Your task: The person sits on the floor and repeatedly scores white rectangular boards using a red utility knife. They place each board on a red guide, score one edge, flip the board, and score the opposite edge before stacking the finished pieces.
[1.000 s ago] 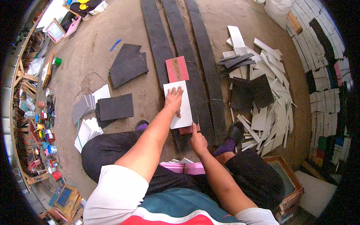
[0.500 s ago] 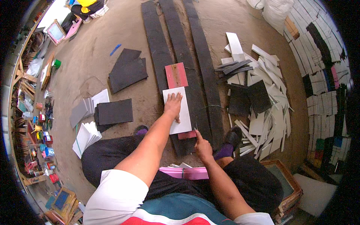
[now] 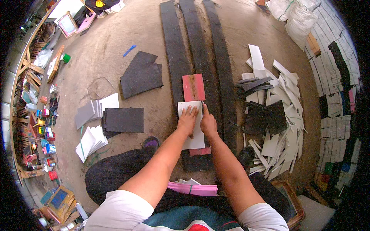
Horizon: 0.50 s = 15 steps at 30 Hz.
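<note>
My left hand (image 3: pixel 187 120) presses flat on a white foam sheet (image 3: pixel 197 139), its fingers spread. The sheet lies over a red board (image 3: pixel 193 86), whose ends show beyond its far and near edges. At the sheet's right edge, close to its far corner, my right hand (image 3: pixel 208 122) is closed with the index finger stretched forward. It grips a thin knife (image 3: pixel 202 103); only the tip of its blade shows, and the handle is hidden in the hand. Beneath the board run long black strips (image 3: pixel 224 77).
Black sheets (image 3: pixel 124 119) and white sheets (image 3: pixel 91 143) are stacked at left, with a blue cutter (image 3: pixel 130 50) farther off. White offcuts (image 3: pixel 284 148) heap up at right. Pink sheets (image 3: pixel 194 188) lie between my legs. Paint cans (image 3: pixel 49 135) line the left side.
My right hand has moved from the sheet's near right corner up along its right edge to the far end. The left hand stays pressed on the sheet. The whole view has shifted slightly.
</note>
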Tool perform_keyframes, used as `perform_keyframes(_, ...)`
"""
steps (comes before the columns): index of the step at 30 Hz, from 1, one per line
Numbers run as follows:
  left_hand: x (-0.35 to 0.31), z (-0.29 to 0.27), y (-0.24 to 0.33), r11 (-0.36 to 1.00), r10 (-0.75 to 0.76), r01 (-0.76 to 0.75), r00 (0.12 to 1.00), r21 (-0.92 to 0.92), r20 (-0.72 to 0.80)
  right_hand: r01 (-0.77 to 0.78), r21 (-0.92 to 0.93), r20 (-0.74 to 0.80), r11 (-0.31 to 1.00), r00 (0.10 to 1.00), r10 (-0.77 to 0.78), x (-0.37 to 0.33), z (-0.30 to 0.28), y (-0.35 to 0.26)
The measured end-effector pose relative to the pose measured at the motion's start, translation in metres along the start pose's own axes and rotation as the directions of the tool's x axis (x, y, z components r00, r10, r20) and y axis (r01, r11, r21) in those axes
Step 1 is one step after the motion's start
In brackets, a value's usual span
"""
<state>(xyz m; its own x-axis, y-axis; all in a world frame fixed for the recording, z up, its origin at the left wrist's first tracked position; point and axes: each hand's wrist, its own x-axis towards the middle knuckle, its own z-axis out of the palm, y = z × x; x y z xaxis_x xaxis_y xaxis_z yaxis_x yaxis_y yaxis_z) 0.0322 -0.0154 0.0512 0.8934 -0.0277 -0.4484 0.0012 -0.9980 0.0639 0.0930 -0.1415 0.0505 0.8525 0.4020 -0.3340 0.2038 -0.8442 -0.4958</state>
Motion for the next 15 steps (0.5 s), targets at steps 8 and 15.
perform_keyframes(8,0.000,0.011,-0.007,0.999,-0.016,0.015,0.999,-0.032,-0.039,-0.030,-0.011,0.053,0.999,0.998,0.030,0.012,0.004,-0.016)
perform_keyframes(15,0.005,0.012,-0.002,1.000,0.004,-0.003,1.000,0.029,-0.018,-0.066,-0.067,0.110,0.996,0.991,0.073,0.020,-0.005,-0.015)
